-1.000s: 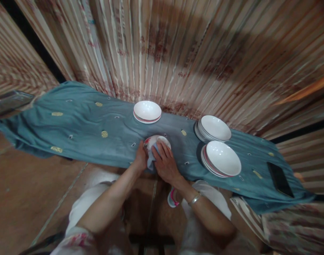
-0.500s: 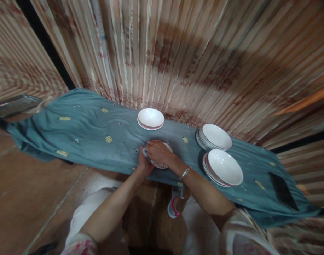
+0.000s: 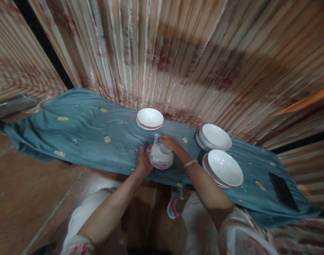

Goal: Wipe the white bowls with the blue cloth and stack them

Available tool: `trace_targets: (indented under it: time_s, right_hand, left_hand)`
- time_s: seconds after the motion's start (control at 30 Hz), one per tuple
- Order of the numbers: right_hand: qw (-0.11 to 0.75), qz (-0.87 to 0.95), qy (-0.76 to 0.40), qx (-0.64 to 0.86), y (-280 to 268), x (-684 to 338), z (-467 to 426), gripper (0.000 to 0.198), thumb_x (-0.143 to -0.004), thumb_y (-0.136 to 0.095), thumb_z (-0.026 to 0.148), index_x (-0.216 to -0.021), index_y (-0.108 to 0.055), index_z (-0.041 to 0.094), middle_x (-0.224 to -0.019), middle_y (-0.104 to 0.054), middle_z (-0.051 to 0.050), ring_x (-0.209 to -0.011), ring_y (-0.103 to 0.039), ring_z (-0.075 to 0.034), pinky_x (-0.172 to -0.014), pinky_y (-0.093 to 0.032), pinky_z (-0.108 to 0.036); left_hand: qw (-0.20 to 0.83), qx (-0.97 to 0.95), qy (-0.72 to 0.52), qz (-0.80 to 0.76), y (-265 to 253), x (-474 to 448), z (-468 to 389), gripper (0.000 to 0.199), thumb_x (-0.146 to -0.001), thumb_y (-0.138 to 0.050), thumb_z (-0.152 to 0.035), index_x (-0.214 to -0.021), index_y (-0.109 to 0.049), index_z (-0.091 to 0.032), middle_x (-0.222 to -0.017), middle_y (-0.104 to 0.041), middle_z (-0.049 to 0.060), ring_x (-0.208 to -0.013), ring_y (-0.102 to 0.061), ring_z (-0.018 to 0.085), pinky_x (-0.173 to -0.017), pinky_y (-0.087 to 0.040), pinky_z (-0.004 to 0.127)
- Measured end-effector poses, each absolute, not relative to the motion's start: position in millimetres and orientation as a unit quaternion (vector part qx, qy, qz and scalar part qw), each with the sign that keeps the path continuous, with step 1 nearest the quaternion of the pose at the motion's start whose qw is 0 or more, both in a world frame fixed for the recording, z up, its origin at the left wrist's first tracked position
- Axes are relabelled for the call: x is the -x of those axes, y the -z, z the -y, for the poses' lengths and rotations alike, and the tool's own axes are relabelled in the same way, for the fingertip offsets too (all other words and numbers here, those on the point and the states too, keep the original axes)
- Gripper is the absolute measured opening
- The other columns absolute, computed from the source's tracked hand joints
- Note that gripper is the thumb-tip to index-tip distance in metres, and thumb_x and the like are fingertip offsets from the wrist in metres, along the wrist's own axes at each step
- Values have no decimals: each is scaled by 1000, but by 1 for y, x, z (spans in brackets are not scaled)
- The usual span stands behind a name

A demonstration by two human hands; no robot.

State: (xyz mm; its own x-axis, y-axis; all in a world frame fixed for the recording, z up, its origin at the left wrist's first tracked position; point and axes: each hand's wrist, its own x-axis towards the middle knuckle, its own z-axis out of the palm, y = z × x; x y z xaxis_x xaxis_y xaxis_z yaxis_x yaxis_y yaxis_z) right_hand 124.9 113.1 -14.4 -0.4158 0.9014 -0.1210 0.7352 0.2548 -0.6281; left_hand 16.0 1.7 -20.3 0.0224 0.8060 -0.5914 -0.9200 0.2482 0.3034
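Note:
My left hand grips the near left side of a white bowl with a red pattern, held bottom up over the blue-green cloth. My right hand presses a pale rag against the bowl's far edge. Part of the rag is hidden under my fingers.
A small stack of white bowls stands behind the held bowl. Two more stacks of white bowls stand to the right. A dark phone lies on the cloth at far right. A striped curtain hangs behind.
The bowl has been turned over, so its patterned underside now faces me. My right hand slid with the rag from the bowl's top to its far edge.

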Motion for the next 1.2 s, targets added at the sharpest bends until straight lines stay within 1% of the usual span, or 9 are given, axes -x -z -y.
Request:
trace_targets:
  time_s: [0.07,0.17,0.37,0.43,0.53,0.7,0.9,1.07,1.2]
  right_hand:
    - [159,751,-332,548,23,-136,-116,30,-89,-50,22,-68,-69,14,-65,-67,-2,-66,-60,-17,-69,-47,-28]
    - [211,719,-341,567,35,-150,-112,31,-91,-46,28,-76,-71,15,-70,-70,-3,-71,-62,-19,-71,-52,-31]
    - [313,681,-335,571,64,-171,-74,44,-97,-35,38,-108,-70,14,-106,-75,-10,-102,-67,-22,-95,-52,-38]
    - [383,660,-328,557,76,-176,-55,48,-98,-34,45,-114,-68,14,-113,-74,-13,-111,-66,-23,-100,-51,-42]
    - [423,673,-270,544,93,-180,-23,55,-100,-29,49,-130,-60,13,-133,-65,-16,-127,-58,-24,-111,-43,-46]
    - [403,692,-202,564,101,-174,16,61,-103,-27,48,-150,-39,10,-152,-46,-20,-145,-40,-25,-118,-35,-51]
    - [381,720,-183,551,98,-173,32,58,-103,-29,38,-156,-29,14,-159,-37,-17,-149,-33,-25,-119,-34,-52]
    - [395,727,-185,531,84,-185,28,51,-98,-36,25,-148,-45,19,-155,-43,-13,-143,-43,-24,-118,-37,-49]
    - [428,715,-156,530,59,-187,10,49,-95,-40,27,-142,-51,17,-148,-52,-15,-138,-47,-25,-118,-37,-50]
  left_hand:
    - [709,85,-604,-353,20,-16,-2,65,-102,-20,-52,-134,-57,-9,-103,-77,14,-109,-70,27,-101,-52,44]
    - [712,88,-601,-352,20,-16,-3,66,-102,-20,-53,-136,-56,-8,-104,-77,14,-110,-70,28,-101,-52,43]
    - [707,91,-605,-355,19,-16,-3,68,-102,-21,-52,-139,-54,-5,-105,-77,16,-109,-70,30,-101,-52,42]
    - [709,85,-604,-354,18,-16,-2,69,-102,-20,-52,-141,-53,-5,-106,-77,16,-109,-70,30,-101,-52,41]
    - [712,75,-605,-348,19,-16,-2,71,-102,-20,-52,-145,-47,-3,-109,-76,19,-108,-71,29,-100,-53,41]
    - [718,59,-612,-326,22,-16,-2,70,-102,-18,-51,-147,-47,-5,-111,-76,19,-105,-72,29,-97,-54,42]
    - [714,59,-606,-345,19,-16,-2,69,-103,-19,-49,-144,-48,-3,-106,-77,18,-105,-71,28,-97,-54,42]
    - [699,66,-607,-371,15,-18,-4,58,-104,-24,-41,-137,-55,-5,-99,-78,14,-104,-72,24,-101,-51,35]
    - [690,56,-609,-386,22,-21,-4,49,-104,-28,-35,-128,-62,-10,-94,-78,10,-103,-72,23,-102,-50,35]
